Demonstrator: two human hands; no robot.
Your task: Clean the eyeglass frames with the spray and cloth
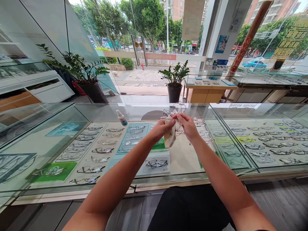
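Observation:
My left hand [165, 125] is closed around a pale cream cloth [170, 139], which hangs down below the fingers over the glass counter. Close beside it, my right hand [189, 126] is closed in a pinch, its fingertips meeting the left ones at the cloth's top edge. A pair of thin-framed eyeglasses [180, 125] shows partly between the hands; cloth and fingers hide most of it. Just beyond the fingertips, more thin wire frames [174, 110] sit on the counter top, and I cannot tell how many. A small spray bottle [121, 117] with a white top and blue liquid stands to the left.
The glass display counter [141, 178] runs across in front of me, with rows of eyeglasses [103, 150] inside. A white box [154, 170] holds dark frames below my hands. Potted plants [174, 93] stand beyond the counter, before the glass doors. More showcases [255, 128] continue to the right.

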